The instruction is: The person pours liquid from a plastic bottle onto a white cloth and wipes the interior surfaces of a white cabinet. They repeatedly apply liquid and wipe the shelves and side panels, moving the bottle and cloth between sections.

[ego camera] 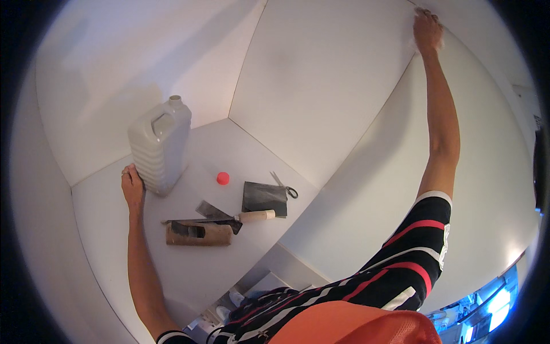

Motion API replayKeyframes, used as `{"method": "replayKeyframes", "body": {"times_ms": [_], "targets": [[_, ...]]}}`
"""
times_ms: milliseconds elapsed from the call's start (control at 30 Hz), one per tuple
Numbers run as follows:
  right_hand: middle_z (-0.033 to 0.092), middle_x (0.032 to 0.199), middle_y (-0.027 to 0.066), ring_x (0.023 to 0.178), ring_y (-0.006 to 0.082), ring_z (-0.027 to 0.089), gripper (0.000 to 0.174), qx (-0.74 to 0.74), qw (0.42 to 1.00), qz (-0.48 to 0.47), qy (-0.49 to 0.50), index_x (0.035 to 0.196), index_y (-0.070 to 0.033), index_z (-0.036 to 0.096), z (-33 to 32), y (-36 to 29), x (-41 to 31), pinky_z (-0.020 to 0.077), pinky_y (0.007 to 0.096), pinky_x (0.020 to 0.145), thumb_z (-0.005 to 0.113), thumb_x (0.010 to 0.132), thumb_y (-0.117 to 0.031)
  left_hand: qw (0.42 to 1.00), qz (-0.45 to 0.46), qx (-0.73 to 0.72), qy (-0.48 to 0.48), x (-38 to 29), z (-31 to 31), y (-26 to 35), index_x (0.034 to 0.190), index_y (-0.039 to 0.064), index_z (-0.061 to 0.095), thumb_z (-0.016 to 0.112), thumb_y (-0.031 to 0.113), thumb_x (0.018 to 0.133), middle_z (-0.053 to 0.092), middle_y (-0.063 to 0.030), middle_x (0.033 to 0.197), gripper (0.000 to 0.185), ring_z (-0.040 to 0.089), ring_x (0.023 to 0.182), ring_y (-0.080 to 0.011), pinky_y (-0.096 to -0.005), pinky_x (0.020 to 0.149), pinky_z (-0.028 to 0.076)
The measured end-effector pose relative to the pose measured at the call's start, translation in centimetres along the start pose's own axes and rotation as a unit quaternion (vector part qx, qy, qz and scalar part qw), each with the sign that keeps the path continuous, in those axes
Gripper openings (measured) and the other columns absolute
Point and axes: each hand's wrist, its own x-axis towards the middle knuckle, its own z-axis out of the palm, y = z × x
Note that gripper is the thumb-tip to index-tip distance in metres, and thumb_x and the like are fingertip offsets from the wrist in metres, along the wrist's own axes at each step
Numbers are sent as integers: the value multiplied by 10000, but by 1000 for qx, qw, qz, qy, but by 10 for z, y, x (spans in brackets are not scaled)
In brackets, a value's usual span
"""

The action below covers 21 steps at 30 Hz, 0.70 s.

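Note:
My left hand (132, 185) is against the lower side of a whitish plastic jug (161, 148); whether its fingers grip the jug I cannot tell. The jug stands upright with its neck uncapped, and a red screw cap (223, 178) lies on the table to its right. High at the upper right, my right hand (427, 32) is closed over a crumpled whitish wad (417, 44), possibly cloth or thin plastic. That hand is at the edge where pale panels meet. Only small parts of the wad show around the fingers.
On the white table (129, 241) lie a wooden hand plane body (200, 238), a metal plane iron (211, 209) and a wooden-handled tool (257, 216). Dark abrasive sheets (263, 198) lie beside scissors (290, 190). Pale wall panels (309, 77) rise behind the table.

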Motion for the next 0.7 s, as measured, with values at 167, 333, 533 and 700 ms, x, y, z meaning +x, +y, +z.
{"method": "replayKeyframes", "body": {"times_ms": [167,333,533,700], "targets": [[690,1256,73,1144,305,656,290,88,996,4,20,1196,-147,717,20,-53,15,490,414,1020,682,916,-214,1000,-13,-16,-15,3,-3,6,1153,-69,646,433,360,1102,677,-204,1081,482,604,972,-301,-385,915,459],[712,1205,109,1091,309,670,281,-96,990,12,107,1186,-123,714,1,-24,7,512,411,995,691,909,-168,998,-46,24,-44,3,-8,5,1150,-79,642,432,382,1105,680,-206,1089,509,603,992,-294,-383,930,454],[724,1189,4,1067,323,684,275,57,994,52,-73,1223,-226,715,-51,-9,-59,576,432,904,644,961,-266,999,6,-27,37,3,2,-8,1142,-61,645,449,386,1102,659,-156,1028,490,568,940,-248,-358,913,452],[739,1015,21,992,312,700,281,220,971,-26,88,1201,-249,726,-69,-50,-159,589,430,839,685,923,-230,998,-37,-56,-22,3,0,-11,1126,-37,652,465,379,1098,644,-119,984,457,552,909,-223,-334,887,452]]}}
